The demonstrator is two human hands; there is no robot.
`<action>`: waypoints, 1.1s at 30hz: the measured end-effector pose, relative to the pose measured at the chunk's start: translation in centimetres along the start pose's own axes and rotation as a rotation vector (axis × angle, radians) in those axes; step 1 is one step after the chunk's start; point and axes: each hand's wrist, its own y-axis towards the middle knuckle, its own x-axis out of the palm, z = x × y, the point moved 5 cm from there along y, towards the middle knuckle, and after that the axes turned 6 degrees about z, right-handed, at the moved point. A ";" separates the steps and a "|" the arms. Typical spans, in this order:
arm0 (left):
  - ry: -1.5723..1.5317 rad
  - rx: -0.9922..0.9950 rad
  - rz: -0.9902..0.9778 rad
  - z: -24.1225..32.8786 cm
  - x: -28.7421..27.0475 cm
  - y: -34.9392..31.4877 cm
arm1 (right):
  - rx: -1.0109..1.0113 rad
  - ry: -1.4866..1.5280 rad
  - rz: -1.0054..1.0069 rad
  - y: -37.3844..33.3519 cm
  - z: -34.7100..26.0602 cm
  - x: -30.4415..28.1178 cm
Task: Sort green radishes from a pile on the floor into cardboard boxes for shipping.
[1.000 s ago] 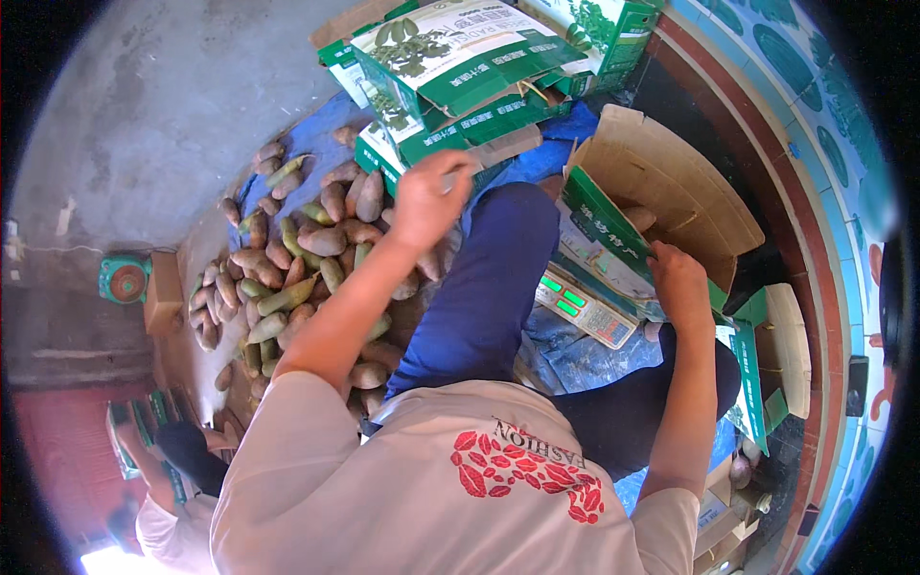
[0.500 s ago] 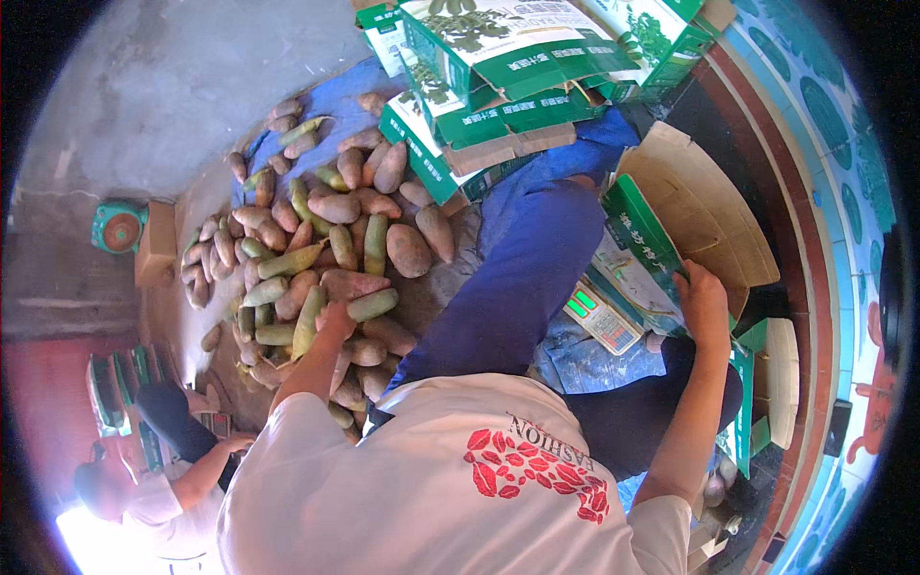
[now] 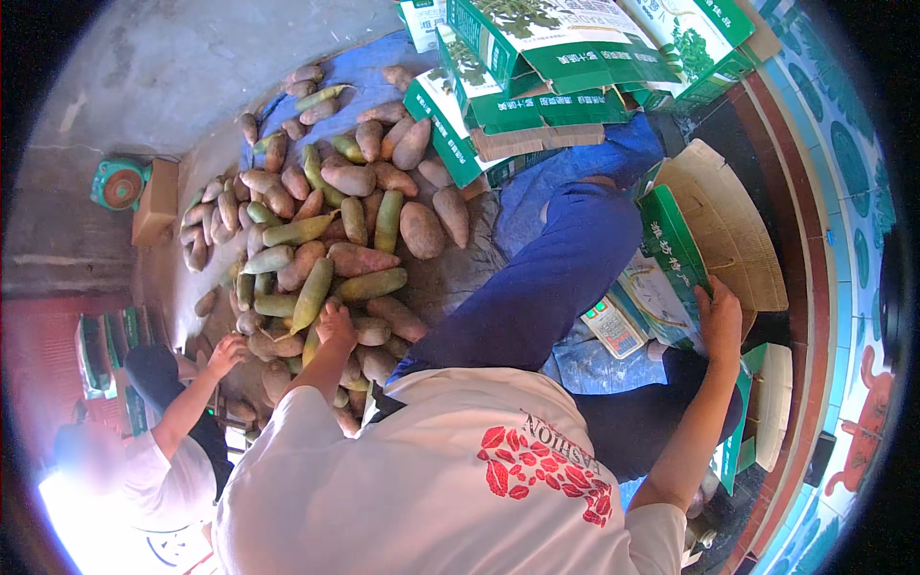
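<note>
My left hand point(image 3: 335, 328) is down on a big pile of green radishes point(image 3: 312, 293) and reddish-brown sweet potatoes point(image 3: 359, 260). Its fingers curl downward beside a long green radish, and what lies under them is hidden. At the right, my right hand point(image 3: 722, 324) grips the near edge of an open green-and-white cardboard box point(image 3: 677, 233), whose brown flap stands up. That box rests on a scale point(image 3: 613, 329) with a lit display, between my legs.
Green-and-white cartons point(image 3: 575, 67) are stacked at the far side on a blue sheet point(image 3: 537, 192). On the left a co-worker's hand point(image 3: 228, 354) reaches to the pile. A green fan point(image 3: 121, 184) stands by a brown box point(image 3: 156, 203). A tiled wall curves along the right.
My left hand has drawn back toward me across the pile. The co-worker's arm has stretched out to the pile. My right hand stays on the box, and the view has shifted slightly.
</note>
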 end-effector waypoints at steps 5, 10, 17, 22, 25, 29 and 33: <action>0.065 -0.039 -0.082 -0.6 2.1 0.5 | -0.007 -0.018 0.038 0.0 -0.3 -0.4; 0.153 0.028 -0.104 0.4 1.3 -0.1 | -0.004 -0.012 0.046 0.0 0.0 -0.4; 0.201 0.081 -0.138 1.0 -0.7 0.8 | -0.043 0.042 0.051 -0.1 -0.2 -0.3; -0.008 0.057 -0.097 2.5 -6.2 2.3 | -0.038 0.042 0.053 -0.1 -0.4 -0.6; -0.182 0.048 0.033 2.8 -8.6 3.2 | -0.032 0.036 0.033 -0.1 -0.2 -0.4; -0.388 0.013 0.175 2.6 -11.0 4.7 | -0.051 0.034 0.051 -0.2 0.2 -0.2; -0.416 0.082 0.250 2.9 -10.7 5.6 | -0.036 0.037 0.020 -0.2 -0.7 -0.7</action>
